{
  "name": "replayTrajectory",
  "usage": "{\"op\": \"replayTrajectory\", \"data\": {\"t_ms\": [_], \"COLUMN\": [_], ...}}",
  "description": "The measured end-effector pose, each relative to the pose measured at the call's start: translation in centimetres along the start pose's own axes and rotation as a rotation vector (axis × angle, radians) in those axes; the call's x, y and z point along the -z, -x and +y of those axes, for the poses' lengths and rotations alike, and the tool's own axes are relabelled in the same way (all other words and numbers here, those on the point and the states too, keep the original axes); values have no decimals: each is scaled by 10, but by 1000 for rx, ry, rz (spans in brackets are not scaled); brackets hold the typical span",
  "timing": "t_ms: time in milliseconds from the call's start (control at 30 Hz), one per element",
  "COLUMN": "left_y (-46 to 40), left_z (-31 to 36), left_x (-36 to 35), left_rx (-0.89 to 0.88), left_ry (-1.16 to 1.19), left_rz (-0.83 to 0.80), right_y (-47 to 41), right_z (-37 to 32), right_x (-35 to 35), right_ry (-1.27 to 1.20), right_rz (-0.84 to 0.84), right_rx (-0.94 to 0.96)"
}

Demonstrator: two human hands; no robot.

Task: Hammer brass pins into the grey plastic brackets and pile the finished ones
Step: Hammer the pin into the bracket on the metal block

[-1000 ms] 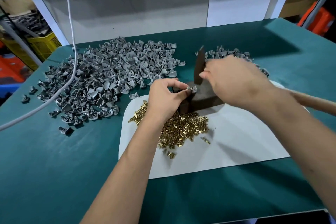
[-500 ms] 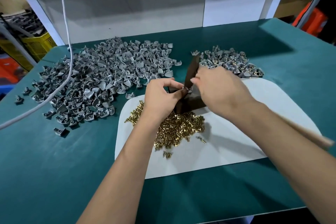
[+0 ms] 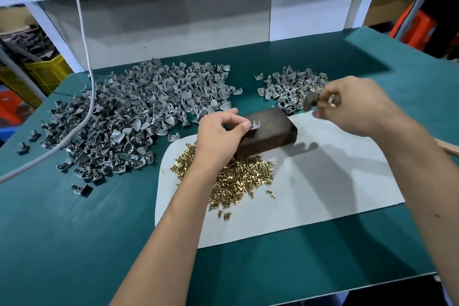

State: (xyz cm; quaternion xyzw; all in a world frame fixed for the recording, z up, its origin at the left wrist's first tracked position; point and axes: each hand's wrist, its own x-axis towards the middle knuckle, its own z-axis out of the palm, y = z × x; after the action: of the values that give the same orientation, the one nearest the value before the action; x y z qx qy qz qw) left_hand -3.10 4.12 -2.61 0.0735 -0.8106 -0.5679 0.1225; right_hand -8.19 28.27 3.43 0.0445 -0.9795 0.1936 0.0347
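1. Two bare hands work over a white mat [image 3: 323, 194] that lies on the green table [image 3: 74, 243].
2. The left hand [image 3: 218, 139] is at the centre of the view. Its thumb and forefinger are curled and pinch a small grey bracket [image 3: 254, 126], which rests on the top face of a dark block [image 3: 268, 131]. A thin pin stands upright from this bracket.
3. The dark block lies on the far edge of the mat, at 12 o'clock from the heap of brass pins [image 3: 236, 179].
4. The right hand [image 3: 355, 107] is at 2 o'clock from the block and raised above the table. Its fingers are curled around a hammer [image 3: 310, 102]; the dark head points to the left, toward the block, and does not touch it. A part of the wooden handle [image 3: 447, 148] shows behind the right forearm at the right edge.
5. Many loose grey brackets make a large pile [image 3: 139, 117] at 9 to 11 o'clock from the block.
6. One smaller pile of brackets [image 3: 288, 87] lies at 1 o'clock, just behind the hammer head; some of them show brass.
7. A grey cable [image 3: 84, 57] hangs down over the large pile on the left.
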Motion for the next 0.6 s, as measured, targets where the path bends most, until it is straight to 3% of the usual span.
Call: {"op": "replayTrajectory", "data": {"t_ms": [133,267,367,467,600], "left_y": [1,2,2,2,4], "left_z": [2,5,5,5,7], "left_x": [1,0,1,1,1], "left_rx": [17,12,-3,-18,-58], "left_ry": [33,40,42,55,35], "left_rz": [-2,-7,-7,-13,-26], "right_y": [5,8,6,9,15], "right_z": [10,12,3,-23,-49], "right_x": [-6,-17,-17,-19,-39], "right_ry": [20,43,-18,-113,-96], "right_rz": [-65,-145,-68,35,-36], "right_rx": [-50,31,79,300,566]}}
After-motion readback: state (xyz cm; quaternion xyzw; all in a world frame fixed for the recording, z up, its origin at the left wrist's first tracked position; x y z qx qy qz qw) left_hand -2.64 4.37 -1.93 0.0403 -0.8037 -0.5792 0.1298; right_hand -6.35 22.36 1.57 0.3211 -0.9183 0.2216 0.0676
